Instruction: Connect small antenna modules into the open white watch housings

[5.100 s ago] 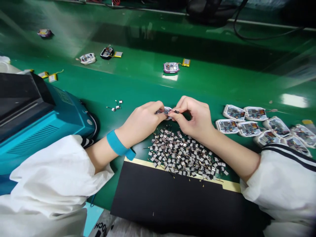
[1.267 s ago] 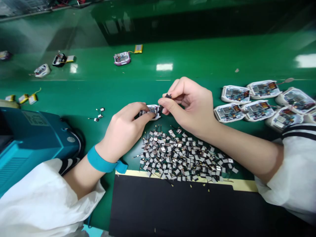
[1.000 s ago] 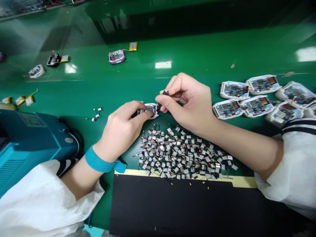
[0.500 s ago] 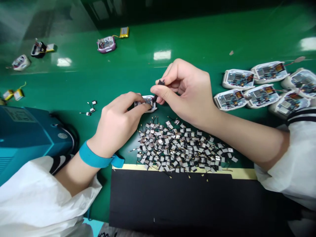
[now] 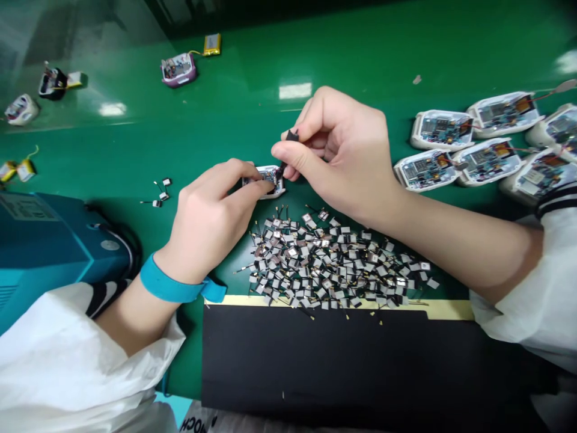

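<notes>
My left hand point(image 5: 211, 207) is closed around a small white device shell point(image 5: 267, 178) with a circuit board inside, holding it down on the green belt point(image 5: 252, 114). My right hand point(image 5: 340, 153) pinches a thin black tool point(image 5: 288, 144) between thumb and forefinger, its tip touching the shell's right side. Just below both hands lies a heap of several small grey square parts with thin wires point(image 5: 333, 261).
Several open white shells with boards point(image 5: 478, 144) lie at the right. A black mat point(image 5: 342, 361) covers the near edge. A teal machine point(image 5: 49, 240) stands at the left. Stray parts point(image 5: 160, 192), a purple shell point(image 5: 179, 68) and yellow batteries point(image 5: 18, 170) sit farther out.
Both hands have stayed on the shell with the same grip. The view has tilted, so everything has slid upward and slightly left in the picture.
</notes>
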